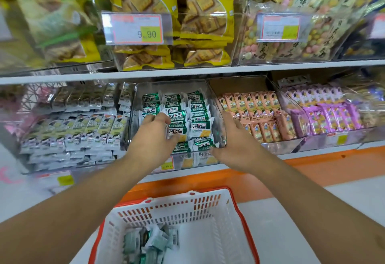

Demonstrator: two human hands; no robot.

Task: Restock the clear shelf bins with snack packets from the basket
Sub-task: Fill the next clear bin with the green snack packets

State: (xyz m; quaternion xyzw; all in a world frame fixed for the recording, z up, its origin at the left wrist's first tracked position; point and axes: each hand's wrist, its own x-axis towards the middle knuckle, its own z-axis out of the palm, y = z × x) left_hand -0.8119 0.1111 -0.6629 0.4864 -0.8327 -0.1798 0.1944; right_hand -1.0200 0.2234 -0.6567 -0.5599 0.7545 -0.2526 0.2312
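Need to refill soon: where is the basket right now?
In the head view, the basket sits bottom centre, below the shelf edge, between both forearms, with green packets inside.

Basket (pixel 208 205) with packets (pixel 150 243) sits before the shelf; middle bin (pixel 220 130) lies between two others

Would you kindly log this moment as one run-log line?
left hand: on green packets in clear bin | right hand: at bin's right wall | basket: packets remain
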